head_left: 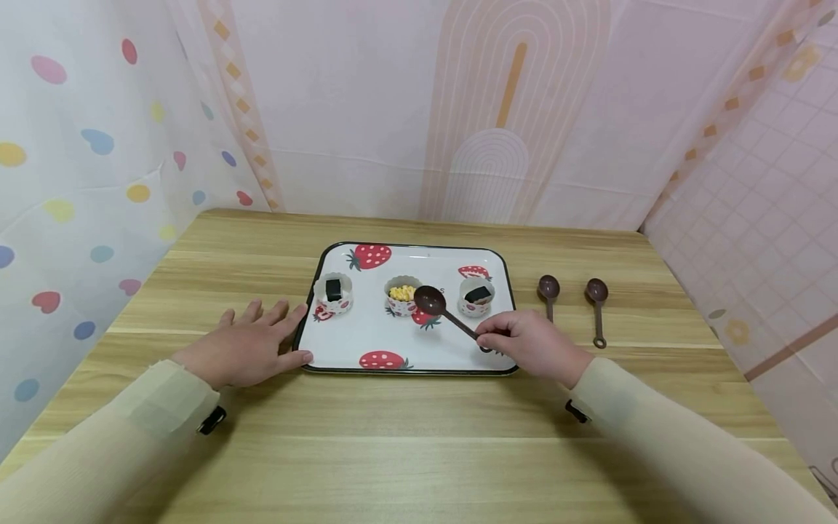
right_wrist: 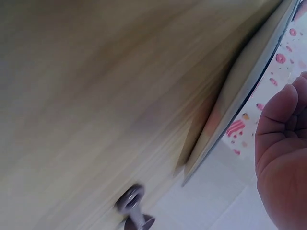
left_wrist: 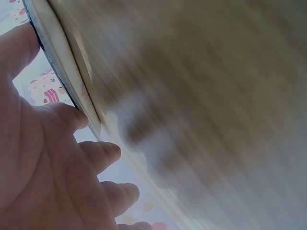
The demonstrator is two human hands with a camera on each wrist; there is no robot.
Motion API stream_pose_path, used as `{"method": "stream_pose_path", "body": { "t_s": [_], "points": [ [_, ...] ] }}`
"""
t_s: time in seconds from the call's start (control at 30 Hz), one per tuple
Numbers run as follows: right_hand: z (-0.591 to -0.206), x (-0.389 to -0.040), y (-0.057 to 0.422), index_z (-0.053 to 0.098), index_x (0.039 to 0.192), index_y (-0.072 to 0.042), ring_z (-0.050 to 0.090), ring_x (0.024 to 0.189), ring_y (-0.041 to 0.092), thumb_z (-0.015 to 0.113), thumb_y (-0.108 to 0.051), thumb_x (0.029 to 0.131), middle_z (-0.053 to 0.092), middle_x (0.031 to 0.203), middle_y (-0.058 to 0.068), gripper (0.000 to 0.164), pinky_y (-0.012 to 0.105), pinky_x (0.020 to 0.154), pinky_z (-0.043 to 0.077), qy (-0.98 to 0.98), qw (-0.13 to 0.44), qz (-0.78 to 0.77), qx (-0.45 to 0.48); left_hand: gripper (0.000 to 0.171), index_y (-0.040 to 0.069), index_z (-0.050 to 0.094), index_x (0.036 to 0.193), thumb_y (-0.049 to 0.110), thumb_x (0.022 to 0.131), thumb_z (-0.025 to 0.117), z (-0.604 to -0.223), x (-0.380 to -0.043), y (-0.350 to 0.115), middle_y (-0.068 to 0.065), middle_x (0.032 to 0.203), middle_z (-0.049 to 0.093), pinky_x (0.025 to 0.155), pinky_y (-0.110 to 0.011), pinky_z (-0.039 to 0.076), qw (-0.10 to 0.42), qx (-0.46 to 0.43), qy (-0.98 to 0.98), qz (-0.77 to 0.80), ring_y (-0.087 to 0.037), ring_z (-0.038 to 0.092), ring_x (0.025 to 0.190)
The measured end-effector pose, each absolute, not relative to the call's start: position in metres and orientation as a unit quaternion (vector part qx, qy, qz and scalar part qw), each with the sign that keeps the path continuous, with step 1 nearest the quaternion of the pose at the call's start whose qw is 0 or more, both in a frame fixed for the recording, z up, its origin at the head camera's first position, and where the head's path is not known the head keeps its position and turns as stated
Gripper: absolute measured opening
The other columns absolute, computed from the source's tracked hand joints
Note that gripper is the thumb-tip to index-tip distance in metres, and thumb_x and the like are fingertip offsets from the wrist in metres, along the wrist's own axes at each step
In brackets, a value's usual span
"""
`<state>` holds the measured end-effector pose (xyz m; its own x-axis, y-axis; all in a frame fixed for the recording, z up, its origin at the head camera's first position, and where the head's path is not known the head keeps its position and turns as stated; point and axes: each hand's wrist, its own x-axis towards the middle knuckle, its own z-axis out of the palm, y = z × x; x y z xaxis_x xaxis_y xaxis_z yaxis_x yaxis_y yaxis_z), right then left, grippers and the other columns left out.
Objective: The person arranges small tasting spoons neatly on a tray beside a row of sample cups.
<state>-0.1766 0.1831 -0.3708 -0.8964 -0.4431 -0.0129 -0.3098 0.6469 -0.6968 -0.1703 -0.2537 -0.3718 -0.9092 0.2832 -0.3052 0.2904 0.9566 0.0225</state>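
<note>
brown spoon (head_left: pixel 431 300) in right fingers (head_left: pixel 497 322)

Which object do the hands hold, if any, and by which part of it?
The right hand holds a brown spoon near the end of its handle. The left hand rests against the edge of the tray, gripping nothing.

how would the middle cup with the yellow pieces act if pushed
The cup would probably slide more readily than tip, sitting squat and upright on the smooth-looking tray. It looks thin and papery, so it may dent, and the yellow pieces could shift.

The head view is bright, the wrist views blurry
</note>
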Motion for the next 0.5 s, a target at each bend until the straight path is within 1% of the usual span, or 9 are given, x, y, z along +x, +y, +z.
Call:
{"method": "stream_pose_path", "body": {
  "t_s": [0.23, 0.3, 0.4, 0.5],
  "points": [
    [-0.371, -0.178, 0.168, 0.082, 0.106, -0.011, 0.055, 0.077, 0.013, 0.075, -0.018, 0.099, 0.076, 0.091, -0.002, 0.012, 0.024, 0.065, 0.045, 0.899, 0.083, -0.377, -0.207, 0.100, 0.011, 0.027, 0.168, 0.081, 0.097, 0.042, -0.372, -0.170, -0.254, -0.031, 0.169, 0.028, 0.112, -0.086, 0.020, 0.151, 0.148, 0.977, -0.014, -0.069, 0.020, 0.149],
    [-0.371, -0.179, 0.164, 0.082, 0.107, -0.011, 0.056, 0.078, 0.013, 0.075, -0.018, 0.099, 0.077, 0.095, -0.002, 0.013, 0.024, 0.067, 0.046, 0.899, 0.078, -0.378, -0.207, 0.101, 0.011, 0.027, 0.168, 0.081, 0.097, 0.042, -0.371, -0.169, -0.254, -0.031, 0.168, 0.028, 0.112, -0.086, 0.019, 0.151, 0.148, 0.977, -0.014, -0.069, 0.020, 0.149],
    [-0.371, -0.179, 0.156, 0.081, 0.109, -0.011, 0.055, 0.079, 0.014, 0.073, -0.019, 0.101, 0.075, 0.099, -0.001, 0.014, 0.027, 0.068, 0.047, 0.897, 0.087, -0.386, -0.199, 0.100, 0.011, 0.027, 0.168, 0.081, 0.098, 0.042, -0.370, -0.169, -0.254, -0.031, 0.168, 0.028, 0.112, -0.086, 0.019, 0.150, 0.148, 0.977, -0.012, -0.069, 0.020, 0.149],
    [-0.371, -0.179, 0.149, 0.080, 0.110, -0.010, 0.056, 0.079, 0.015, 0.071, -0.019, 0.102, 0.074, 0.096, -0.001, 0.014, 0.028, 0.068, 0.048, 0.893, 0.100, -0.399, -0.183, 0.099, 0.012, 0.027, 0.168, 0.081, 0.098, 0.042, -0.370, -0.168, -0.254, -0.031, 0.168, 0.029, 0.112, -0.086, 0.019, 0.150, 0.148, 0.978, -0.010, -0.069, 0.020, 0.149]
  ]
}}
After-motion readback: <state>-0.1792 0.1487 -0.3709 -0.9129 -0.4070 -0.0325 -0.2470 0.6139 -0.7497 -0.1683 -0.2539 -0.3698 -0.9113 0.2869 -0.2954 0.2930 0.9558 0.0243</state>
